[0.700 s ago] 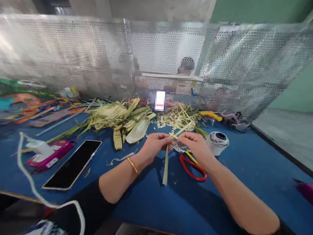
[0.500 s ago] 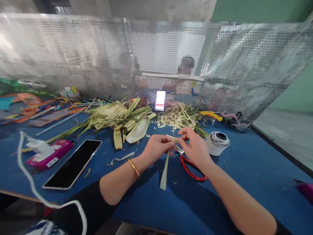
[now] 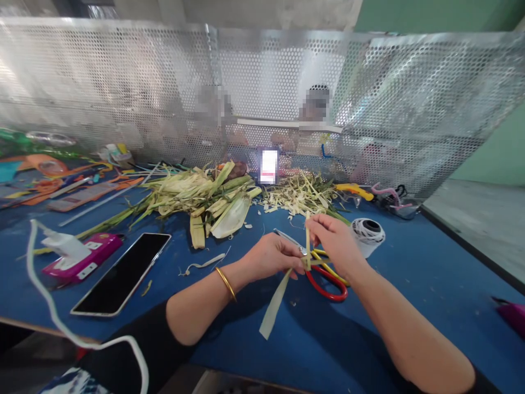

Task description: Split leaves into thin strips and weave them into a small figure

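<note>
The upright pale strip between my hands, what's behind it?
Behind the pale strip are the scissors, showing on both sides, and the blue table. Where blades meet handles, the strip and left hand cover part, so that can't be seen.

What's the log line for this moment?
left hand: pinching pale leaf strips | right hand: holding upright strip near its top | scissors: lying on blue table

Left grip point(image 3: 271, 255), right grip point(image 3: 334, 241) pinched
</note>
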